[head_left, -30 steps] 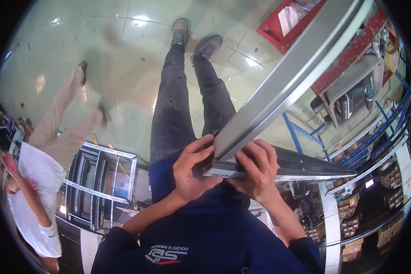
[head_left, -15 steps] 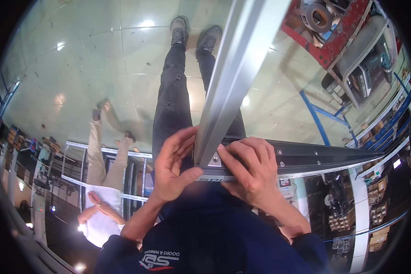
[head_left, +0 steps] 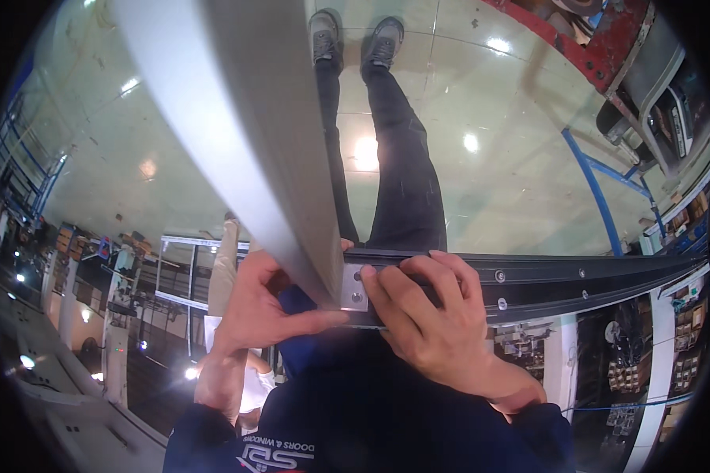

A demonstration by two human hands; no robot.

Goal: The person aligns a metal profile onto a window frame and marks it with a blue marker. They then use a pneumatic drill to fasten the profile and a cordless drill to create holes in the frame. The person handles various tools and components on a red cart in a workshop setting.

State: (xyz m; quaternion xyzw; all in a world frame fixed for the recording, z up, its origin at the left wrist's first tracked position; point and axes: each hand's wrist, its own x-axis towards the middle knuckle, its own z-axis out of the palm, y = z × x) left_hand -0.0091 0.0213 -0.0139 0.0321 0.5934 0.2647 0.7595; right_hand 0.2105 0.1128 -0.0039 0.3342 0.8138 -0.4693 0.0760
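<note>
A long silver metal profile [head_left: 268,158] rises toward the camera, and its lower end meets a black metal profile [head_left: 544,288] that runs off to the right. At this corner lies a small metal plate [head_left: 353,288] with two round holes or screw heads. My left hand [head_left: 252,303] is wrapped round the silver profile's lower end, thumb along the near side, some fingers hidden behind it. Over the black profile my right hand [head_left: 438,319] is closed, its index fingertip beside the plate and its thumb out of sight. Several screw heads dot the black profile.
A red metal frame [head_left: 564,39] and a blue metal stand [head_left: 596,193] are on the floor at the far right. Behind at the left, a person in light clothing [head_left: 254,386] stands near a pale rectangular frame [head_left: 183,302]. Stacked boxes [head_left: 635,347] show at the right.
The silver profile's upper part has swung left across the view, uncovering more of the plate. Both hands keep hold near the corner. The other person is now more hidden.
</note>
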